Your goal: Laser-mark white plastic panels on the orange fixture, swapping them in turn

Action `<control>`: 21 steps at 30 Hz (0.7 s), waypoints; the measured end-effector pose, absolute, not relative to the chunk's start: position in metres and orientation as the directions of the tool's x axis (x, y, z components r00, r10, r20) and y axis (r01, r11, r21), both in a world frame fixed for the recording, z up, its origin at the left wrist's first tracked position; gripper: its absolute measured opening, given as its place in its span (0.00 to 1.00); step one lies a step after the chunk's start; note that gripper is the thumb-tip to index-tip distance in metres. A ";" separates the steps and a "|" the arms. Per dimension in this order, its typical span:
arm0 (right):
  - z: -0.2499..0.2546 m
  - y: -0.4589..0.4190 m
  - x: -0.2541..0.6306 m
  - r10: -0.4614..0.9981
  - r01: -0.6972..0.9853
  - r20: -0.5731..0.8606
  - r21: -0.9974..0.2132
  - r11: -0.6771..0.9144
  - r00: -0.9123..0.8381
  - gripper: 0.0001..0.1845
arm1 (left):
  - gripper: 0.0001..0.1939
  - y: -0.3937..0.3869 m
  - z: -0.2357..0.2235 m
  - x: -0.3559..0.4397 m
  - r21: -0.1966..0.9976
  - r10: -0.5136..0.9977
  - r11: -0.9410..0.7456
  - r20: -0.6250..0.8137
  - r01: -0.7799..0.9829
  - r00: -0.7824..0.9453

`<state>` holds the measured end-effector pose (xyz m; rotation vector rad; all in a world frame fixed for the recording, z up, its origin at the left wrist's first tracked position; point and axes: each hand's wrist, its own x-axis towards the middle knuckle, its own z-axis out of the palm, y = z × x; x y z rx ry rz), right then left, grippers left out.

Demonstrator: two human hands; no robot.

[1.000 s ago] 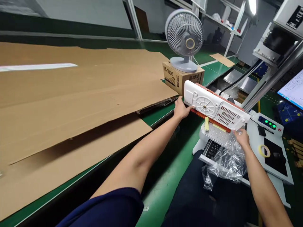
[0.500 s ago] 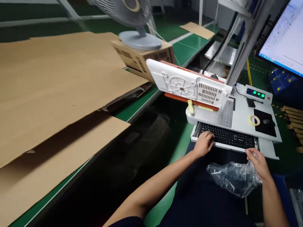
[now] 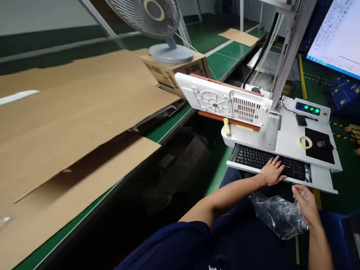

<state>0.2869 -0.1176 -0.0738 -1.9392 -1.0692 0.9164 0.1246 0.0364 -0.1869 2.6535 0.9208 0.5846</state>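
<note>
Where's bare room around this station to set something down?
Cardboard sheets: broad stretch left of the box. White worktop: small gap between perforated plate and tape roll. Crowded: drawer, left hand on the keyboard; right hand and plastic bag just in front.

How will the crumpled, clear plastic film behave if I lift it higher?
The crumpled, clear plastic film will probably stay floppy, since it sags from the right hand. It looks light for its bulk, being thin and see-through. Its glossy surface suggests it could slip from a loose pinch.
</note>
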 end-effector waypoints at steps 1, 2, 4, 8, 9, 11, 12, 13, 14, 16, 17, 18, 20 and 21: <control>-0.077 -0.114 0.283 0.895 0.375 -0.240 -0.844 -0.384 0.377 0.37 | 0.39 0.037 -0.188 0.125 0.368 0.633 -0.765 0.283 0.528 0.721; -0.079 -0.111 0.280 0.904 0.383 -0.246 -0.843 -0.377 0.348 0.37 | 0.40 0.037 -0.190 0.126 0.362 0.631 -0.767 0.279 0.529 0.724; -0.083 -0.106 0.272 0.920 0.400 -0.259 -0.841 -0.364 0.294 0.37 | 0.41 0.037 -0.193 0.126 0.364 0.635 -0.762 0.261 0.535 0.727; -0.084 -0.098 0.259 0.937 0.418 -0.261 -0.843 -0.338 0.231 0.37 | 0.41 0.039 -0.191 0.124 0.401 0.637 -0.751 0.234 0.524 0.734; -0.083 -0.097 0.257 0.941 0.425 -0.256 -0.843 -0.330 0.223 0.37 | 0.40 0.040 -0.189 0.123 0.421 0.634 -0.751 0.246 0.508 0.734; -0.078 -0.097 0.255 0.946 0.436 -0.242 -0.843 -0.315 0.217 0.36 | 0.35 0.039 -0.182 0.117 0.494 0.629 -0.744 0.293 0.449 0.720; -0.075 -0.097 0.254 0.946 0.438 -0.237 -0.842 -0.314 0.222 0.35 | 0.32 0.037 -0.177 0.113 0.551 0.629 -0.733 0.328 0.398 0.705; -0.072 -0.098 0.254 0.944 0.438 -0.236 -0.841 -0.317 0.231 0.35 | 0.28 0.035 -0.172 0.107 0.617 0.631 -0.715 0.368 0.329 0.683; -0.068 -0.100 0.255 0.941 0.436 -0.234 -0.840 -0.323 0.246 0.35 | 0.24 0.031 -0.166 0.101 0.686 0.639 -0.686 0.407 0.244 0.653; -0.063 -0.103 0.256 0.932 0.434 -0.230 -0.836 -0.336 0.279 0.35 | 0.22 0.021 -0.155 0.086 0.811 0.680 -0.582 0.443 0.061 0.584; -0.060 -0.104 0.257 0.929 0.435 -0.223 -0.834 -0.338 0.295 0.35 | 0.22 0.015 -0.150 0.078 0.863 0.705 -0.506 0.427 -0.021 0.566; -0.057 -0.104 0.256 0.928 0.437 -0.212 -0.835 -0.335 0.306 0.34 | 0.23 0.008 -0.145 0.069 0.904 0.725 -0.417 0.393 -0.093 0.565; -0.052 -0.102 0.253 0.932 0.436 -0.180 -0.845 -0.310 0.314 0.32 | 0.29 -0.008 -0.141 0.054 0.950 0.724 -0.232 0.313 -0.210 0.615; -0.049 -0.099 0.250 0.936 0.430 -0.163 -0.854 -0.292 0.313 0.31 | 0.34 -0.015 -0.140 0.047 0.957 0.703 -0.144 0.277 -0.250 0.655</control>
